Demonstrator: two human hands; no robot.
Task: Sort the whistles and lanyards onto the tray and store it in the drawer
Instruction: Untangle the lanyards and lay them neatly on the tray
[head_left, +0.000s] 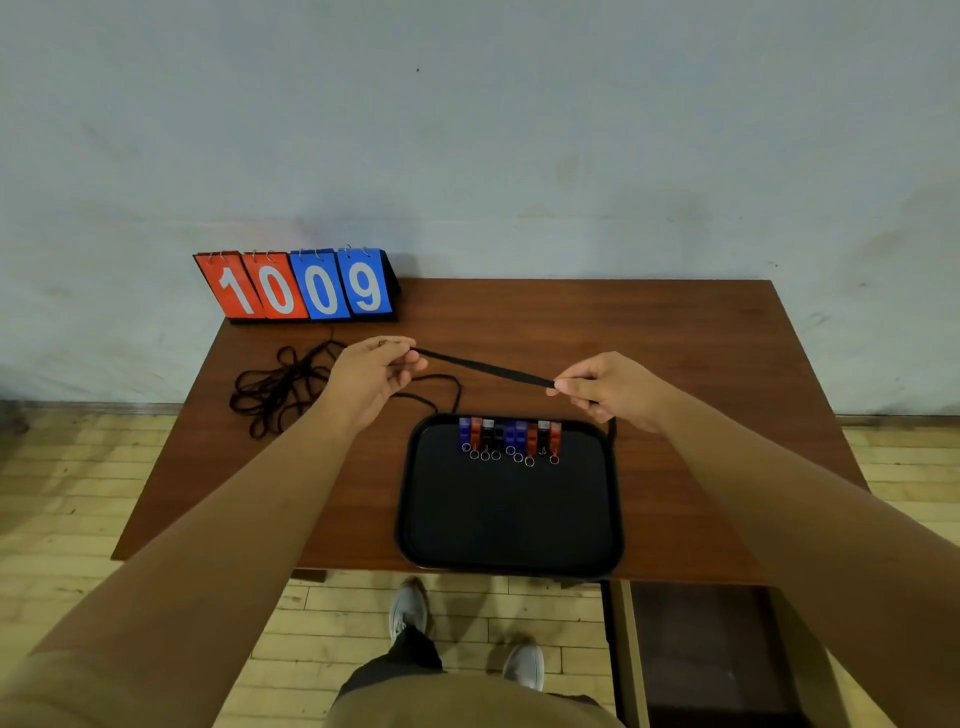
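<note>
A black tray (509, 519) lies on the brown table (675, 353) near its front edge. Several blue, red and black whistles (509, 436) with metal rings stand in a row along the tray's far rim. Above the tray's far side, a black lanyard (483, 368) is stretched taut between my hands. My left hand (371, 376) pinches its left end and my right hand (605, 387) pinches its right end. Loose cord from it droops onto the table behind the tray. A tangled heap of black lanyards (283, 387) lies to the left of my left hand.
A flip scoreboard (296, 286) reading 1009 stands at the table's back left corner against the wall. A dark drawer unit (696, 654) sits under the table's right side. My feet are on the wooden floor below the front edge.
</note>
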